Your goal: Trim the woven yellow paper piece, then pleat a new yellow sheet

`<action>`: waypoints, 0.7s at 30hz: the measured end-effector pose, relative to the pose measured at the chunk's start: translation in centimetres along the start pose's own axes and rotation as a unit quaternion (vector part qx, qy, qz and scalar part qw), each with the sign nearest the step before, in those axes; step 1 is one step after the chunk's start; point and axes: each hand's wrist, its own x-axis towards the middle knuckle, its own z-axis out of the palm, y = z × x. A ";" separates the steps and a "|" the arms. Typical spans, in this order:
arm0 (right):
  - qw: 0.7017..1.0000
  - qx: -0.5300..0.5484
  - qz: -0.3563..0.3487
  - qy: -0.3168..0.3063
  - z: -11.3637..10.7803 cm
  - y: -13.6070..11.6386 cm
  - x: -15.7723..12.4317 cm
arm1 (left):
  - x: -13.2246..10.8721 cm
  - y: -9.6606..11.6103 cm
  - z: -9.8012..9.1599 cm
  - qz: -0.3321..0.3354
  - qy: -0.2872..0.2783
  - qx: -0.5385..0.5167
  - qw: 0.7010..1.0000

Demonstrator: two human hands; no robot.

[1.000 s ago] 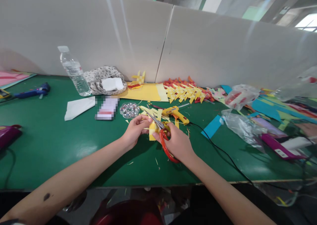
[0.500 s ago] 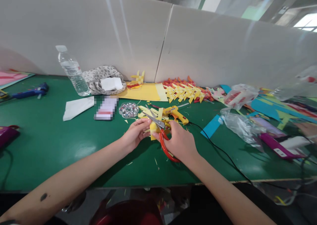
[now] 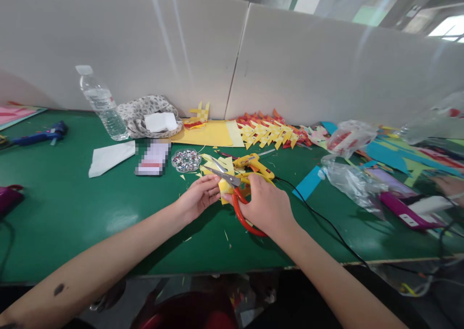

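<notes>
My right hand (image 3: 270,206) is closed around the scissors (image 3: 237,193), which have red handles and metal blades pointing up and to the left. The blades are parted over a small folded piece of yellow paper (image 3: 225,188). My left hand (image 3: 199,196) pinches this paper from the left, its fingertips close to the blades. Part of the paper is hidden behind the scissors and my right fingers. Just beyond my hands lie yellow paper scraps (image 3: 226,163) and a yellow glue gun (image 3: 259,164). A round clear case of small beads or gems (image 3: 186,160) sits to their left.
Along the partition are a water bottle (image 3: 105,109), a spotted cloth bag (image 3: 139,116), yellow sheets (image 3: 203,135) and woven paper pieces (image 3: 270,133). A phone (image 3: 154,159) lies left of centre. Plastic bags (image 3: 353,181), blue paper (image 3: 306,183) and a black cord (image 3: 329,222) occupy the right.
The scissor blades have spread apart. A yellow strip that stood up behind them no longer shows upright. Both hands stay in nearly the same place, and the view has shifted slightly.
</notes>
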 end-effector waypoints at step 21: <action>0.997 0.011 0.042 -0.061 -0.7 0.4 0.4 | 0.2 1.4 -0.1 0.096 0.022 0.115 0.988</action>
